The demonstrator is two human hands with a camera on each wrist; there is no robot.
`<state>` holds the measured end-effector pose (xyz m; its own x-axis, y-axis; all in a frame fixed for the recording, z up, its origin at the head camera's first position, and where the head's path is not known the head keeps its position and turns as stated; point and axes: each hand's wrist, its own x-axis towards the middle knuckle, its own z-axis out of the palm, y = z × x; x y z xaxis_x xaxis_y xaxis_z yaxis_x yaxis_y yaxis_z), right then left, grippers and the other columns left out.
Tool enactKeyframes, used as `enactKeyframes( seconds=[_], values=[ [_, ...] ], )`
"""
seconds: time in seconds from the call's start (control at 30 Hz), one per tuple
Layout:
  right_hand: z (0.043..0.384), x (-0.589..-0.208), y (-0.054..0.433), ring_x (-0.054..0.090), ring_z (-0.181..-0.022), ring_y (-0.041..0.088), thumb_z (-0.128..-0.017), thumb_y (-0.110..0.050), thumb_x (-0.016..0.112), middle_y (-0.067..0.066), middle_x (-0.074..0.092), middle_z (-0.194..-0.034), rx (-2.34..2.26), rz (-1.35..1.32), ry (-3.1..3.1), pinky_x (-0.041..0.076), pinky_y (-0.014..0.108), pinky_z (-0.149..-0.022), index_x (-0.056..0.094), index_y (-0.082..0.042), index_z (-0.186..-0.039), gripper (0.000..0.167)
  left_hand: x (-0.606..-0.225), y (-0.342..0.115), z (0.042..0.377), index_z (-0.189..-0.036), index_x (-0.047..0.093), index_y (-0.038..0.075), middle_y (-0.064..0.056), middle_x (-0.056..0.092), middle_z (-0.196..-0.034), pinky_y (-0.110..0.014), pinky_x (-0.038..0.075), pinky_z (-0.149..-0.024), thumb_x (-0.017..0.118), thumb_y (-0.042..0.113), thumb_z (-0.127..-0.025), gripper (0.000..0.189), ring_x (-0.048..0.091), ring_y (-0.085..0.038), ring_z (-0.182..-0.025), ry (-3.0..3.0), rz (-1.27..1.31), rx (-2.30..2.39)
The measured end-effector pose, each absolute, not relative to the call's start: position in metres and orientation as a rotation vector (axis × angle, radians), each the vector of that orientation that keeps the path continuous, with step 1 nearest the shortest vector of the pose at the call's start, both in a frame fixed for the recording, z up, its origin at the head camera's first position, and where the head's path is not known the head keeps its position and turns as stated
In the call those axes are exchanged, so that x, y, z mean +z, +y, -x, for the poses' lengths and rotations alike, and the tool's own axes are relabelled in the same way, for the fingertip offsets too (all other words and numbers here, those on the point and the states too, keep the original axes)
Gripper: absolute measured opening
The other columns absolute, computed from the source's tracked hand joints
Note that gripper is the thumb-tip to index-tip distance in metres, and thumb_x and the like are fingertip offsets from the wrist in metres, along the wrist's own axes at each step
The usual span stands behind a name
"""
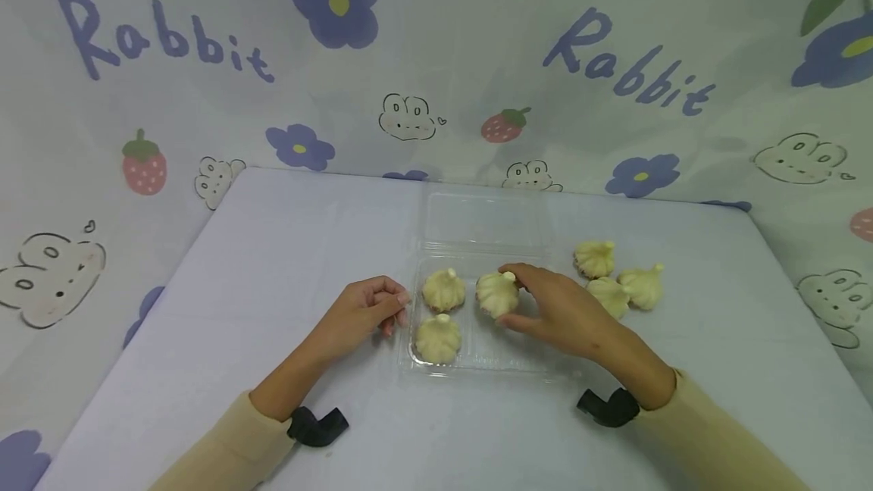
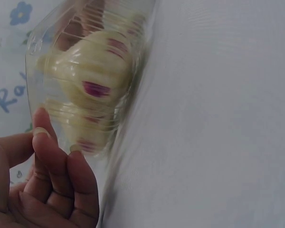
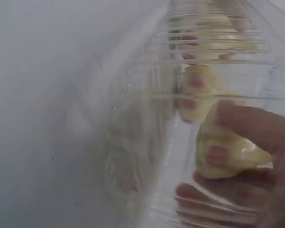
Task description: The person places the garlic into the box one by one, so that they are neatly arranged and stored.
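My right hand (image 1: 562,313) holds a garlic bulb (image 1: 497,295) between thumb and fingers over the right part of a clear plastic clamshell box (image 1: 487,362). In the right wrist view, this bulb (image 3: 218,147) shows a purplish patch through the clear wall. Two more garlic bulbs, a rear one (image 1: 444,291) and a front one (image 1: 438,339), sit in the box's left part. My left hand (image 1: 364,313) is at the box's left edge, fingers loosely curled. In the left wrist view, its fingertips (image 2: 42,130) overlap the clear wall; whether they touch it is unclear.
Several pale garlic bulbs lie to the right of the box: a rear one (image 1: 594,259), one at right (image 1: 643,286) and one partly behind my hand (image 1: 609,295). The box's open lid (image 1: 484,220) lies toward the back. A patterned curtain (image 1: 464,59) rises behind the white table (image 1: 307,233).
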<state>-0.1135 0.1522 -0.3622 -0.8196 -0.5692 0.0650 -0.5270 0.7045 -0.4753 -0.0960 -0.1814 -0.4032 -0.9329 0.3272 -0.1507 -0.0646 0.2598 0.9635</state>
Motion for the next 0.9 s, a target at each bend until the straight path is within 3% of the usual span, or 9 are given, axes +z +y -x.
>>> enactKeyframes(
  seconds=[0.2, 0.43, 0.9],
  values=[
    [0.115, -0.369, 0.148, 0.067, -0.110, 0.020, -0.088, -0.036, 0.087, 0.004, 0.068, -0.129, -0.683, 0.932, 2.854, 0.055, 0.045, -0.092, 0.058, -0.009, -0.143, 0.067, -0.404, -0.180, 0.096, -0.109, 0.066, -0.001, -0.010, 0.070, -0.082, -0.025, 0.048, -0.060, 0.063, 0.019, -0.107, 0.021, 0.057, -0.015, -0.066, 2.209, -0.227, 1.724],
    [0.117, -0.373, 0.141, 0.065, -0.122, 0.029, -0.089, -0.038, 0.086, 0.010, 0.067, -0.135, -0.578, 0.907, 2.884, 0.053, 0.049, -0.098, 0.060, -0.007, -0.142, 0.067, -0.404, -0.180, 0.096, -0.109, 0.065, -0.001, -0.010, 0.070, -0.082, -0.025, 0.048, -0.060, 0.063, 0.019, -0.107, 0.021, 0.057, -0.015, -0.066, 2.204, -0.220, 1.727],
    [0.116, -0.381, 0.134, 0.066, -0.112, 0.029, -0.086, -0.047, 0.086, 0.011, 0.069, -0.124, -0.457, 0.859, 2.979, 0.058, 0.048, -0.082, 0.060, -0.010, -0.141, 0.071, -0.404, -0.180, 0.097, -0.109, 0.065, -0.001, -0.009, 0.070, -0.082, -0.025, 0.047, -0.058, 0.062, 0.020, -0.107, 0.021, 0.057, -0.015, -0.065, 2.206, -0.223, 1.717]
  ],
)
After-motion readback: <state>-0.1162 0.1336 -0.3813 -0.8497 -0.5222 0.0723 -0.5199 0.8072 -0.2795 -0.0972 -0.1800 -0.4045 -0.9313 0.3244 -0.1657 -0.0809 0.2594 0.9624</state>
